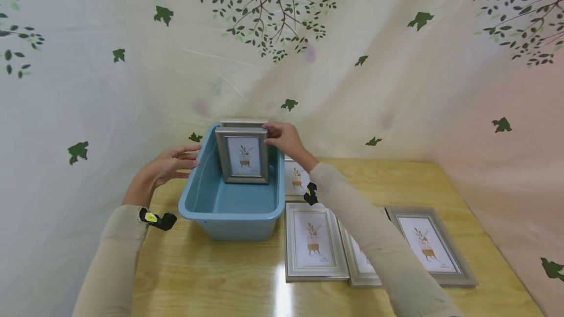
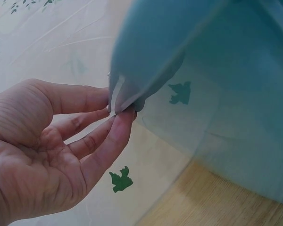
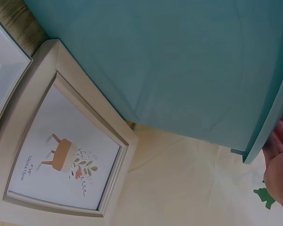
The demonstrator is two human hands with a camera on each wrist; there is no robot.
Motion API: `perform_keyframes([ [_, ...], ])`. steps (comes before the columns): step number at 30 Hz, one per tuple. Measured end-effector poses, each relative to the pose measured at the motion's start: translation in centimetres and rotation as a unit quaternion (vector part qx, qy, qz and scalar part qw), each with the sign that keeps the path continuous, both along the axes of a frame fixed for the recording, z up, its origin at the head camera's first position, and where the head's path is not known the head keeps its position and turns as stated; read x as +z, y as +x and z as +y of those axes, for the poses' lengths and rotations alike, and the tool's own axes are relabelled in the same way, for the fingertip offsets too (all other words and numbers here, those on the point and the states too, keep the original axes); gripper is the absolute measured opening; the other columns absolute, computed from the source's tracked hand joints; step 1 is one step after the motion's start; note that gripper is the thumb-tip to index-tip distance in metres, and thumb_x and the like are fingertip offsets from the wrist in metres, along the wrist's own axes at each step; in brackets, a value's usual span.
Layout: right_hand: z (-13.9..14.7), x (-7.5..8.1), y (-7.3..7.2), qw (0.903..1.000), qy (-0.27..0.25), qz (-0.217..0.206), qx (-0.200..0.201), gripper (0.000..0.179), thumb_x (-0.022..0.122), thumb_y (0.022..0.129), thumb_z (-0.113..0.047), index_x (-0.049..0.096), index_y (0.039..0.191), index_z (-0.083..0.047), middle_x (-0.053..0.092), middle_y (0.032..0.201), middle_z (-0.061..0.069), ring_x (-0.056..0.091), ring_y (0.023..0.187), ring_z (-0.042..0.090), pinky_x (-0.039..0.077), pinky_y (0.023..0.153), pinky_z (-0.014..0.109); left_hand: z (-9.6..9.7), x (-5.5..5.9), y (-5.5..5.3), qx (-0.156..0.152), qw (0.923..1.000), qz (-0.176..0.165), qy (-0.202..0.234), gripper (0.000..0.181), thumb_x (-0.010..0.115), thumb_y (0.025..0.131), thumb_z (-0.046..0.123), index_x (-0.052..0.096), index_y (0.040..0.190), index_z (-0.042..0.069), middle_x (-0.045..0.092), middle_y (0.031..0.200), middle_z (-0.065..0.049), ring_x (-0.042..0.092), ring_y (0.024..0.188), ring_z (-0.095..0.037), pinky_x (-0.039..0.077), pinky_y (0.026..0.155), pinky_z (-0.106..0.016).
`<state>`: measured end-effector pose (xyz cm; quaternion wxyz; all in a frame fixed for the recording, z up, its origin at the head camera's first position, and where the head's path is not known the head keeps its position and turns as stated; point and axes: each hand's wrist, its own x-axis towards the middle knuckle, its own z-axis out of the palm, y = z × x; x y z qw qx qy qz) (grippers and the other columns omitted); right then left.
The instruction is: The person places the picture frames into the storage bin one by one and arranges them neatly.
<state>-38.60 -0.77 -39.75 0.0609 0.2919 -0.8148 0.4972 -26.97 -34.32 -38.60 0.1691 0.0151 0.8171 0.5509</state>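
Wide first, over to the table. On top, a blue tub, prone to sliding or tipping under any hard sideways shove. Just to the right, loose frames, partly behind the right sleeve, and easily knocked by a low elbow. Now inside the tub's far end, the frame, close to upright, in front of a rear frame: likely to topple face-down if released too early, or to scrape if pushed back crooked. In the right hand, a pinch on its upper right edge, one-sided, so open to twisting. From the left hand, a fingertip pinch on the rim, perhaps too light against a bump.
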Motion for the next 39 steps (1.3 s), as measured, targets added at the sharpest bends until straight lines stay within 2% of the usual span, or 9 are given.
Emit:
perform_keyframes([
  [13,0.17,-0.75,-0.18,0.9996,0.014,0.025,-0.002,0.043,0.077,0.088,0.0,0.067,0.13,0.001,0.073,0.114,0.021,0.074,0.102,0.031,0.061,0.091,0.034,0.02,-0.13,0.07,-0.002,1.0,0.001,0.007,0.075,0.061,0.104,0.021,0.018,0.165,0.014,0.031,0.163,-0.026,0.035,0.148,-0.046,0.038,0.114,-0.067],
  [17,0.23,-1.01,-0.12,0.9972,0.054,0.047,-0.022,0.046,0.077,0.089,-0.004,0.065,0.134,-0.003,0.071,0.127,0.017,0.071,0.111,0.028,0.058,0.098,0.034,0.05,-0.14,0.19,-0.004,0.9999,0.001,0.012,0.074,0.061,0.104,0.021,0.018,0.165,0.014,0.032,0.162,-0.026,0.035,0.148,-0.046,0.038,0.114,-0.066],
  [20,0.29,-1.07,0.0,0.9918,0.097,0.071,-0.044,0.049,0.078,0.09,-0.011,0.064,0.137,-0.008,0.066,0.137,0.012,0.066,0.123,0.027,0.053,0.106,0.037,0.02,-0.12,0.24,-0.006,0.9999,0.001,0.014,0.074,0.061,0.104,0.021,0.019,0.165,0.014,0.032,0.162,-0.026,0.036,0.147,-0.045,0.039,0.114,-0.065],
  [24,0.31,-0.92,0.01,0.9851,0.131,0.093,-0.062,0.052,0.079,0.09,-0.016,0.063,0.139,-0.012,0.063,0.142,0.009,0.059,0.133,0.028,0.046,0.114,0.041,-0.06,-0.02,0.18,-0.009,0.9998,0.005,0.017,0.074,0.06,0.104,0.02,0.018,0.165,0.013,0.032,0.162,-0.027,0.036,0.147,-0.046,0.039,0.114,-0.066],
  [39,0.39,-0.78,-0.2,0.9838,0.142,0.092,-0.058,0.051,0.078,0.091,-0.015,0.063,0.14,-0.012,0.065,0.14,0.01,0.06,0.131,0.027,0.047,0.113,0.042,0.1,0.11,0.57,-0.003,0.9999,0.001,0.016,0.075,0.061,0.104,0.021,0.018,0.165,0.013,0.03,0.163,-0.025,0.034,0.148,-0.046,0.038,0.115,-0.066],
])
